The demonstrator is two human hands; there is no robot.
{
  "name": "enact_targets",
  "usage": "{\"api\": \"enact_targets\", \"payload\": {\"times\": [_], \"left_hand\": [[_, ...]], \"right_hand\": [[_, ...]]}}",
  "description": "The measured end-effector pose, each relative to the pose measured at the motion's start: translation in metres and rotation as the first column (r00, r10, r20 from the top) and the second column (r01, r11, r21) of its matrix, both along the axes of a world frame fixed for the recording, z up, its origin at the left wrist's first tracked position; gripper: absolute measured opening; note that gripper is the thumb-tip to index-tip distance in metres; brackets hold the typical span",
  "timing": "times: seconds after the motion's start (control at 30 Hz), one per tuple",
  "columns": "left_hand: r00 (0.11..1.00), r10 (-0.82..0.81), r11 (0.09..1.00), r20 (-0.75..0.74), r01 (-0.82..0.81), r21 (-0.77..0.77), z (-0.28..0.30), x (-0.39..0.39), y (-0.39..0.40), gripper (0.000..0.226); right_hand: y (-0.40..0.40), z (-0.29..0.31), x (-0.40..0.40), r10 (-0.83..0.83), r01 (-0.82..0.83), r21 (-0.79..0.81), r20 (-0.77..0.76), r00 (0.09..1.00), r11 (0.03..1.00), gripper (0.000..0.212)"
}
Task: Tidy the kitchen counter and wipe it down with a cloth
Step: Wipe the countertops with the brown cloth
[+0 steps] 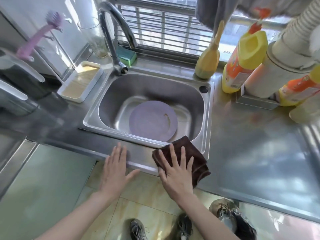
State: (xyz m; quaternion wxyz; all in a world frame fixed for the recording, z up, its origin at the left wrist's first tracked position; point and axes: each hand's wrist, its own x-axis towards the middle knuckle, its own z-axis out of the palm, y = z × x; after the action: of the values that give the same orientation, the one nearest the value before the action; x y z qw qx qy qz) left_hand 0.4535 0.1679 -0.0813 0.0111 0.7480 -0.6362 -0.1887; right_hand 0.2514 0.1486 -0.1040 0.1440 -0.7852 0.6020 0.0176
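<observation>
Both hands at the table's front edge, the right one flat on the cloth.

Right hand [174,168] presses a folded brown cloth [194,160] with straight, spread fingers at the front edge, just before the sink's [207,108] front right corner. Left hand [115,168] rests open and empty beside it. Most unwiped steel table [251,144] stretches rightward, so the right hand is nearer.

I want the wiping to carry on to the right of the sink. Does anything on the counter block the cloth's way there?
Nothing visible close by. The right hand presses the brown cloth flat at the sink's front right corner, and the steel counter beyond is bare. Only further back do the yellow detergent bottles stand.
</observation>
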Motion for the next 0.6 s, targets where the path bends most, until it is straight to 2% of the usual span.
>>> {"api": "enact_targets", "payload": {"times": [0.1,0.17,0.23,0.3,0.4,0.5,0.6], "left_hand": [[0.999,0.000,1.000,0.049,0.001,-0.030,0.003,0.018,0.004,0.111],[0.998,0.017,1.000,0.061,-0.019,0.023,0.006,0.031,0.007,0.095],[0.997,0.043,0.998,0.057,-0.046,0.040,0.007,0.045,0.010,0.089],[0.996,0.047,0.997,0.076,-0.051,0.053,0.008,0.057,0.012,0.086],[0.993,0.022,0.992,0.113,-0.036,0.122,0.005,0.075,0.014,0.087],[0.981,-0.054,0.982,0.185,0.019,0.187,0.000,0.086,0.014,0.088],[0.974,-0.095,0.987,0.206,0.065,0.149,-0.003,0.089,0.016,0.086]], "right_hand": [[-0.004,0.007,0.061,0.098,-0.099,0.009,0.049,0.994,0.995,0.055],[-0.011,0.007,0.090,0.198,-0.202,0.045,0.068,0.978,0.978,0.054],[-0.015,0.005,0.099,0.248,-0.253,0.047,0.086,0.965,0.966,0.055],[-0.013,0.001,0.087,0.250,-0.251,0.035,0.042,0.967,0.967,0.056],[-0.004,-0.006,0.041,0.146,-0.146,0.000,-0.034,0.989,0.989,0.058],[0.006,-0.005,-0.020,-0.053,0.054,0.011,-0.110,0.993,0.998,0.061],[0.010,0.005,-0.055,-0.285,0.293,0.058,-0.114,0.952,0.954,0.060]]}}
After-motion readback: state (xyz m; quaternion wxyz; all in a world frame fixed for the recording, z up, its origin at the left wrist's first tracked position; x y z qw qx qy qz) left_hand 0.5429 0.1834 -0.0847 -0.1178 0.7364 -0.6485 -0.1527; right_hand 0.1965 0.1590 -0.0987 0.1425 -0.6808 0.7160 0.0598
